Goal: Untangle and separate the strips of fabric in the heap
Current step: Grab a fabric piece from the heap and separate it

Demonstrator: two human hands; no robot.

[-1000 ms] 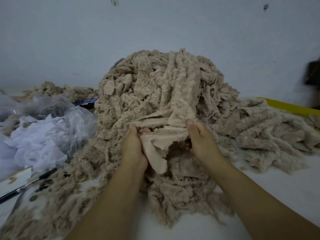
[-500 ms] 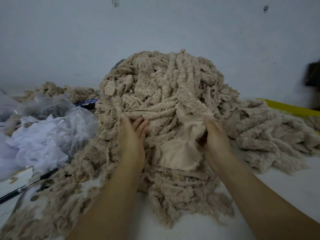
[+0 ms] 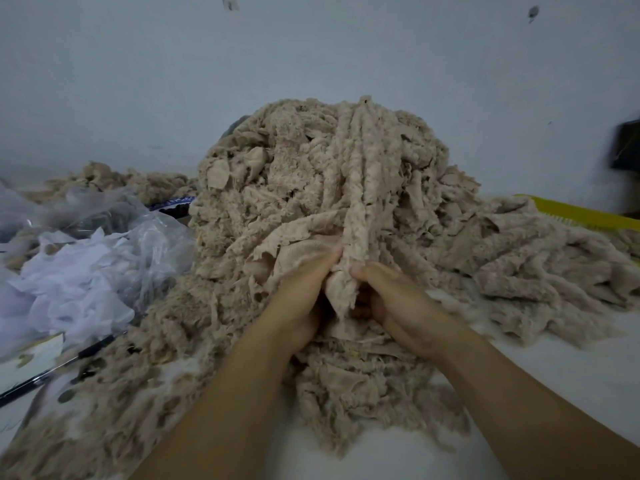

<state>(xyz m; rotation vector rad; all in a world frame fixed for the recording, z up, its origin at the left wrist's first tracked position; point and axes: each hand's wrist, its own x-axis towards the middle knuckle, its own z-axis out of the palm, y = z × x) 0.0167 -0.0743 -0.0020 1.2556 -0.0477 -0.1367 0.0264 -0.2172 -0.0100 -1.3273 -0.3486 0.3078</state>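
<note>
The left hand (image 3: 298, 299) and the right hand (image 3: 398, 303) are close together at the front of the heap, with their thumbs almost touching. Both hands grip the same strip (image 3: 358, 220) of tan fabric. The fingers of each hand are curled around it. The bottom end of the strip hangs down in the gap between the two hands. From the hands the strip goes up the front of the heap (image 3: 277, 188), almost to the top. It is fuzzy and lumpy, and other strips lie beside it.

The heap is big and tan. It sits in the middle of the white table (image 3: 571, 368), right against the hands. Loose bits of it spread down toward the near left corner and between the arms.

To the right of the heap, touching it, lies a lower pile (image 3: 540, 268) of the same fabric. Behind that pile is a yellow tray (image 3: 585, 216), and only its edge shows. To the left of the heap is a clear plastic bag (image 3: 152, 244) with white cloth (image 3: 69, 282) by it. A dark pen (image 3: 52, 374) lies on the table in front of the white cloth. Farther back on the left is a small tan pile (image 3: 114, 178). A pale wall (image 3: 311, 46) stands behind it all. A dark thing (image 3: 627, 147) is at the far right edge, too blurry to tell what it is.
</note>
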